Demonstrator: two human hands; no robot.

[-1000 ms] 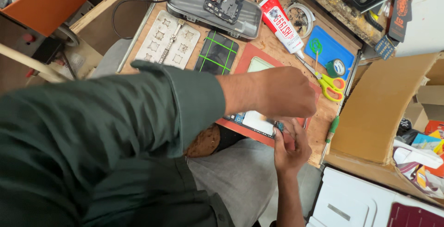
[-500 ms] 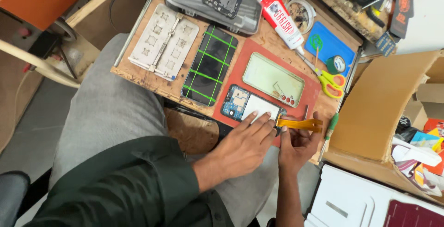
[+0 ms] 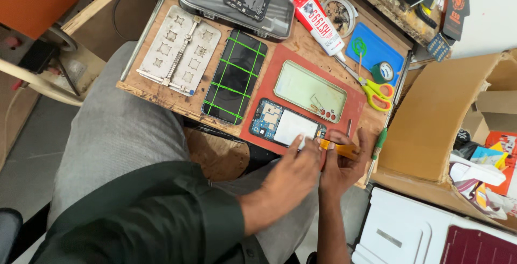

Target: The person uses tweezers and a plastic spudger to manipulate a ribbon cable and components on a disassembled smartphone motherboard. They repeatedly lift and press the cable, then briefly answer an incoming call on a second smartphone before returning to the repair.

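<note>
the left hand (image 3: 291, 175) rests its fingertips on the near edge of an opened phone (image 3: 285, 125), whose blue circuit board and pale battery face up; its grip is loose, fingers pressing rather than closed on anything. the right hand (image 3: 342, 164) is just beside it, its grip pinched shut around a flat orange pry tool (image 3: 338, 148) whose tip lies at the phone's near right corner. the phone sits on a red mat (image 3: 358, 114) at the near edge of the wooden tabletop (image 3: 161, 96). farther back on the mat lies a pale green back cover (image 3: 309, 89). left of the mat lies a black screen (image 3: 234, 75) crossed by green lines, then a grey metal fixture (image 3: 177, 48). yellow-handled scissors (image 3: 371, 89) lie right of the mat.
</note>
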